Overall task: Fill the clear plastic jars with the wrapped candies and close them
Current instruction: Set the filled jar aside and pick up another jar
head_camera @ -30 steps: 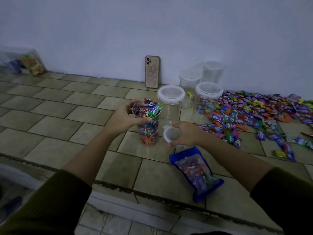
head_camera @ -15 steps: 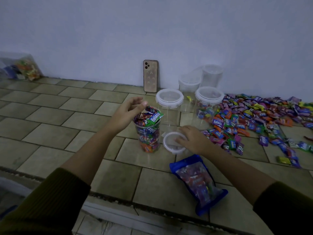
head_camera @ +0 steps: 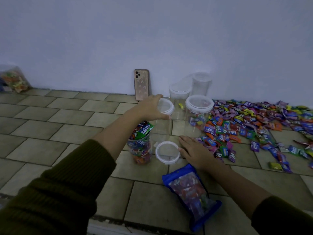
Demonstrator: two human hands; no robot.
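Since only the head view is supplied, findings are confined to it. The left hand (head_camera: 149, 108) is curled round the lidded top of an empty jar (head_camera: 161, 128), just behind the full jar (head_camera: 140, 148). The right hand (head_camera: 193, 151) is laid flat and open on the tiles (head_camera: 50, 126), its fingers touching the loose lid (head_camera: 166, 152). Candies (head_camera: 144, 131) are heaped above the full jar's rim, and it is not yet closed. It is judged that the heap should be pressed level before the lid is seated. The empty jar is best lifted clear, not dragged, lest the full jar be tipped.
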